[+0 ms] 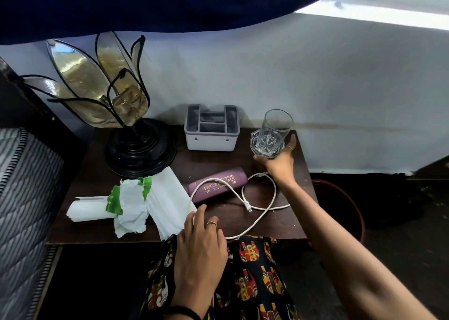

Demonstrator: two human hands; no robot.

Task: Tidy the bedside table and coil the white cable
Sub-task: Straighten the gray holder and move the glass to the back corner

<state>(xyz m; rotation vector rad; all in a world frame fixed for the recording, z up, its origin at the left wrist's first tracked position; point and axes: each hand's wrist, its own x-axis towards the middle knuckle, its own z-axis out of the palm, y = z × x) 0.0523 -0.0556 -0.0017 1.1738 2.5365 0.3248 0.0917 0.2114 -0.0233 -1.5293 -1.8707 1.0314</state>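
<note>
A white cable [261, 214] lies in loose loops over the dark wooden bedside table [274, 227], crossing a maroon spectacle case [218, 185]. My right hand [279, 160] is shut on a clear drinking glass [272, 132], held tilted at the table's far right corner. My left hand [199, 247] rests at the table's front edge, fingers apart, fingertips touching the cable near a stack of white tissues [167, 198]. Torn white and green paper [128, 203] lies on the tissues.
A petal-shaped lamp [136, 149] with a black base stands at the back left. A grey and white organiser box [211, 130] sits against the wall. A mattress edge [21, 198] lies left. A dark red bin [349, 203] stands right of the table.
</note>
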